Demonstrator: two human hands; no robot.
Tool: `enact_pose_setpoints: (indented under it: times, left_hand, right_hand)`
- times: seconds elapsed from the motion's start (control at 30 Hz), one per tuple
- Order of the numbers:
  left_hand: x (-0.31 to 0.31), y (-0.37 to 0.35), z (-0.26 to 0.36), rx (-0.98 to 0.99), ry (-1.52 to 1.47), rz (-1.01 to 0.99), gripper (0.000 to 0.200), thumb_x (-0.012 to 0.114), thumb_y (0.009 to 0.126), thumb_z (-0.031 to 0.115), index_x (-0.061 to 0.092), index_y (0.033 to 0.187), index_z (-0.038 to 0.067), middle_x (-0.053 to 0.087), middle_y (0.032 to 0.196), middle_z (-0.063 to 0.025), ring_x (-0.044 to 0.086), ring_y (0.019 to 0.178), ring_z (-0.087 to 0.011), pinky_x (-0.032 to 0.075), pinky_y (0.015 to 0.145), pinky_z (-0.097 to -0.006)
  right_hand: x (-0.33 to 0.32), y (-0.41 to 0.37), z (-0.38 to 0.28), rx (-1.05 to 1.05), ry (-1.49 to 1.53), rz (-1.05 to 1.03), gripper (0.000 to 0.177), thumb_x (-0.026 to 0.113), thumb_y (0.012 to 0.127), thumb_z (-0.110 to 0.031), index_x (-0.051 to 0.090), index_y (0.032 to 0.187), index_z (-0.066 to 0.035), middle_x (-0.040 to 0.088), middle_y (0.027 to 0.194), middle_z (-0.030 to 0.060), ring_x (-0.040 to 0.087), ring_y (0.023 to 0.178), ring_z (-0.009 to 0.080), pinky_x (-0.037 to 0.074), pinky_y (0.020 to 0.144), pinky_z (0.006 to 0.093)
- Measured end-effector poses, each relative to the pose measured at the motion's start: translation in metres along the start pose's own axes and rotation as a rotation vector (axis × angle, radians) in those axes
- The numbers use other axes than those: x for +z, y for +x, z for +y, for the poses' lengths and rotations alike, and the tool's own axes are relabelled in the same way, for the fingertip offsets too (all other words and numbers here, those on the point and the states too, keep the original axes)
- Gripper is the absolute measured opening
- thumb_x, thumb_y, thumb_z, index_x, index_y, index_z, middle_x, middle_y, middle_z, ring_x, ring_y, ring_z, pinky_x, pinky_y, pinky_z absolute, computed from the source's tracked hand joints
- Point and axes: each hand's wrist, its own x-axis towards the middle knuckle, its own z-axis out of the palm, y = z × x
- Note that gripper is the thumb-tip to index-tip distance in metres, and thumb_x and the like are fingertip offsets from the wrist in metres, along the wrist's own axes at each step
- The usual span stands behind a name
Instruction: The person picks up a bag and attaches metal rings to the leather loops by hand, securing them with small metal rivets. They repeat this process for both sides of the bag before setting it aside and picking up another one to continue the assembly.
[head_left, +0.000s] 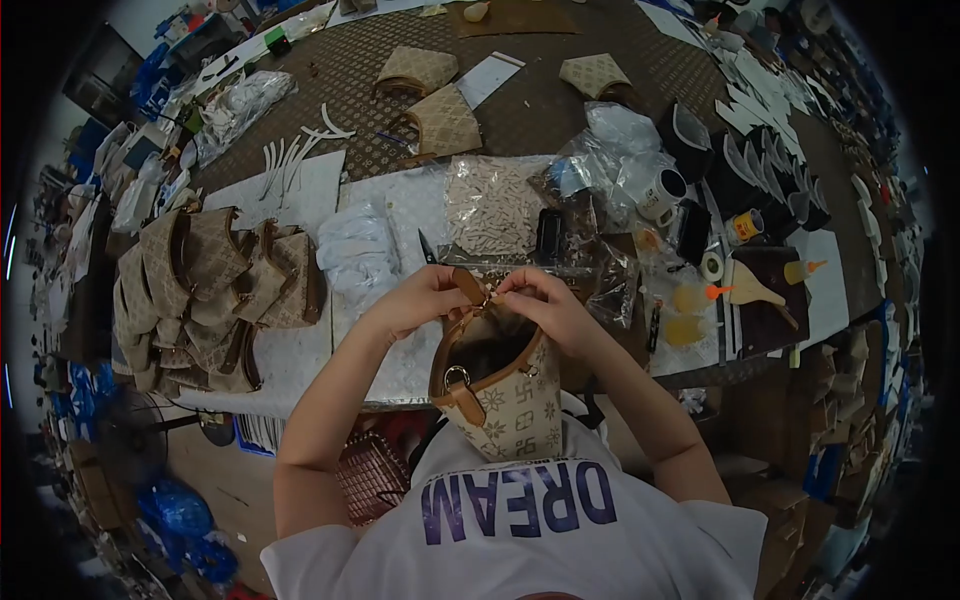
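A beige patterned handbag (515, 410) with brown trim rests against my body at the table's front edge, its mouth open and facing up. A metal ring sits on a tan leather tab (467, 404) at its near side. My left hand (428, 300) is closed on a brown leather strap (468, 286) at the bag's far rim. Beside it, my right hand (545, 308) pinches at the strap's end, close to small metal hardware. What lies between those right fingertips is too small to make out. Past the left hand lies a dark pointed tool (427, 246).
Brown patterned bags (205, 290) are piled at the left. Beyond my hands lie a bag of small pale pieces (490, 205) and a white plastic bundle (357, 250). Glue bottles (690, 297), a yellow jar (746, 226) and black curved pieces (770, 170) stand at the right.
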Motion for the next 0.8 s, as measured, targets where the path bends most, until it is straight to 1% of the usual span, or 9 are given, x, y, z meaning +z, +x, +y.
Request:
enact_pose_setpoints:
  times: [0.1,0.17,0.2,0.27,0.3,0.4,0.57,0.7,0.8]
  left_hand:
    - [0.009,-0.003,0.016,0.106,-0.004,0.045,0.017,0.061,0.086,0.012,0.066,0.1,0.005,0.064,0.08,0.0013,0.057,0.073,-0.0055,0.044,0.062,-0.02]
    - [0.004,-0.001,0.015,0.079,0.033,-0.024,0.017,0.06,0.086,0.013,0.066,0.1,0.005,0.064,0.081,0.0008,0.057,0.074,-0.0059,0.044,0.063,-0.0203]
    - [0.0,-0.001,0.015,0.066,0.051,-0.058,0.017,0.06,0.087,0.014,0.066,0.1,0.005,0.064,0.081,0.0006,0.057,0.074,-0.0061,0.044,0.063,-0.0205]
    - [-0.004,0.002,0.008,0.058,0.041,-0.065,0.02,0.059,0.087,0.014,0.066,0.103,0.005,0.064,0.081,0.0006,0.057,0.073,-0.0061,0.044,0.063,-0.0206]
    - [-0.005,0.003,0.006,0.055,0.036,-0.069,0.021,0.059,0.087,0.015,0.066,0.104,0.005,0.064,0.081,0.0005,0.057,0.073,-0.0061,0.044,0.063,-0.0206]
    - [-0.004,0.003,0.011,-0.034,-0.043,-0.089,0.024,0.059,0.084,0.01,0.065,0.106,0.003,0.065,0.082,0.0006,0.055,0.071,-0.0051,0.043,0.063,-0.0197]
    - [-0.01,0.006,0.012,-0.017,0.057,-0.112,0.024,0.058,0.081,0.005,0.065,0.104,0.001,0.065,0.081,-0.0009,0.055,0.071,-0.0057,0.043,0.061,-0.02]
    - [-0.006,0.006,0.021,0.004,0.138,-0.113,0.023,0.056,0.078,-0.001,0.065,0.1,0.001,0.065,0.08,-0.0018,0.056,0.069,-0.0066,0.042,0.058,-0.0206]
    - [-0.006,0.008,0.024,-0.011,0.141,-0.129,0.022,0.055,0.078,-0.002,0.063,0.099,0.001,0.064,0.079,-0.0018,0.056,0.067,-0.0068,0.041,0.056,-0.0199]
  right_hand:
    - [0.002,-0.001,0.001,-0.023,0.074,0.036,0.018,0.057,0.09,-0.013,0.056,0.104,-0.003,0.056,0.087,-0.0022,0.048,0.08,0.0045,0.039,0.072,0.0211]
    - [0.004,-0.001,0.001,-0.052,0.094,0.064,0.016,0.058,0.089,-0.012,0.057,0.102,-0.002,0.057,0.083,-0.0021,0.05,0.076,0.0039,0.04,0.07,0.0205]
    - [0.004,-0.001,0.001,-0.062,0.074,0.07,0.016,0.057,0.089,-0.012,0.058,0.102,-0.002,0.058,0.084,-0.0017,0.05,0.077,0.0042,0.041,0.071,0.0208]
    - [0.004,-0.001,0.002,-0.083,0.034,0.083,0.016,0.057,0.09,-0.013,0.058,0.101,-0.002,0.059,0.086,-0.0007,0.052,0.079,0.0048,0.042,0.072,0.0213]
    - [0.004,-0.001,0.003,-0.07,0.062,0.075,0.017,0.057,0.09,-0.014,0.058,0.101,-0.002,0.06,0.087,0.0,0.053,0.081,0.0053,0.042,0.073,0.0217]
    - [0.005,0.001,0.007,-0.04,0.106,0.058,0.019,0.058,0.089,-0.015,0.059,0.102,-0.001,0.062,0.091,0.0021,0.055,0.084,0.0067,0.043,0.076,0.0226]
    - [0.004,0.0,0.004,0.0,0.049,0.065,0.023,0.061,0.088,-0.017,0.06,0.103,0.001,0.062,0.092,0.0036,0.056,0.085,0.0078,0.044,0.076,0.0227]
    - [0.006,-0.002,-0.002,0.022,0.046,0.06,0.023,0.061,0.088,-0.017,0.06,0.103,0.0,0.062,0.091,0.0036,0.056,0.084,0.008,0.044,0.076,0.0224]
    - [0.006,-0.001,0.0,0.03,0.066,0.071,0.023,0.061,0.088,-0.017,0.06,0.102,0.0,0.062,0.091,0.0037,0.056,0.084,0.0082,0.044,0.075,0.0226]
